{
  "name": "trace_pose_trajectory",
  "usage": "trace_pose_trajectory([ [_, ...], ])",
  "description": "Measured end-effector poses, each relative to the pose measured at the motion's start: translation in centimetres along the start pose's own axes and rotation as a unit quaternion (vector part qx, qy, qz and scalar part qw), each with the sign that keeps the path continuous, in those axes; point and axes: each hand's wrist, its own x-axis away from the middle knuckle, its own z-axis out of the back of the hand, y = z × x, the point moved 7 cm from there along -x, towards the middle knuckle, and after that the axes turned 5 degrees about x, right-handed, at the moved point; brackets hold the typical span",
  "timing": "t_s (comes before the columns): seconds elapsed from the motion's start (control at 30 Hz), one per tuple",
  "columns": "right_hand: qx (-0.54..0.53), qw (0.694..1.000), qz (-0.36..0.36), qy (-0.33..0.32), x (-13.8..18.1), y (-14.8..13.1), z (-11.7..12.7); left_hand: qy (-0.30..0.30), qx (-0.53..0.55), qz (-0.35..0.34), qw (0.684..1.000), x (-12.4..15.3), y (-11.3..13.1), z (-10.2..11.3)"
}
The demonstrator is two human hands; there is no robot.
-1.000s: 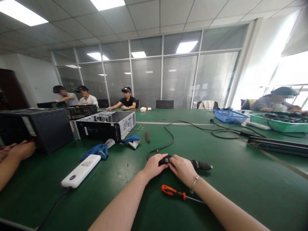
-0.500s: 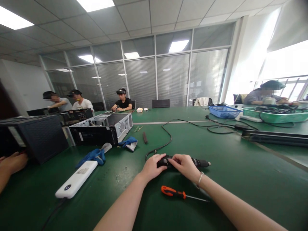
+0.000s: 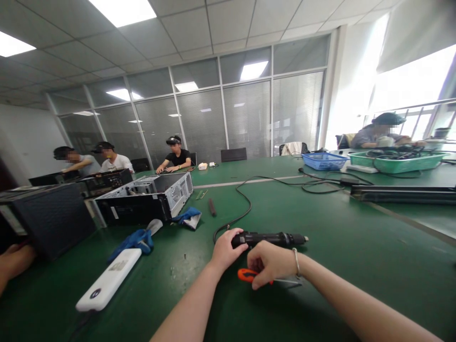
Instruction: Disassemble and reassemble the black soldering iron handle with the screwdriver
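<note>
My left hand (image 3: 228, 249) is wrapped round the rear end of a black corded electric screwdriver (image 3: 269, 238), which lies on the green table with its tip to the right. My right hand (image 3: 272, 263) is just in front of that tool, fingers curled down over the handle of an orange and black screwdriver (image 3: 245, 274). The hand hides part of this handle, and the thin metal shaft shows to the right below the wrist. A dark cable (image 3: 249, 204) runs back over the table from near my left hand.
To the left are a white power strip (image 3: 110, 280), blue gloves (image 3: 133, 242), an open computer case (image 3: 142, 204) and a dark case (image 3: 53, 218) with another person's hand (image 3: 16, 261) beside it. Blue (image 3: 324, 164) and green baskets (image 3: 395, 164) stand at the right. Several people sit around.
My right hand has left the electric screwdriver and come down toward me onto the orange screwdriver's handle. My left hand stays on the electric screwdriver. The view has shifted slightly.
</note>
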Motion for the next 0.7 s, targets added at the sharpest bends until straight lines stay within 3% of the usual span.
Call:
trace_pose_trajectory([
  [0.1, -0.119, 0.981, 0.011, 0.151, 0.1, 0.0, 3.5, -0.002, 0.001, 0.011, 1.000, 0.0, 0.0, 0.0],
  [0.17, -0.188, 0.934, 0.001, 0.305, 1.0, 0.7, 6.1, -0.004, 0.002, 0.012, 1.000, 0.0, 0.2, 0.1],
  [0.23, -0.221, 0.867, -0.007, 0.446, 2.3, 1.7, 8.0, -0.008, 0.005, 0.013, 1.000, 0.0, 0.3, 0.2],
  [0.3, -0.224, 0.822, -0.008, 0.524, 3.2, 2.5, 8.6, -0.011, 0.006, 0.017, 1.000, 0.0, 0.4, 0.2],
  [0.37, -0.205, 0.809, -0.004, 0.551, 3.5, 3.1, 8.5, -0.012, 0.004, 0.020, 1.000, 0.0, 0.4, 0.2],
  [0.7, 0.010, 0.837, 0.021, 0.547, 3.6, 1.5, 7.1, -0.015, -0.018, -0.005, 1.000, 0.2, -0.2, -0.4],
])
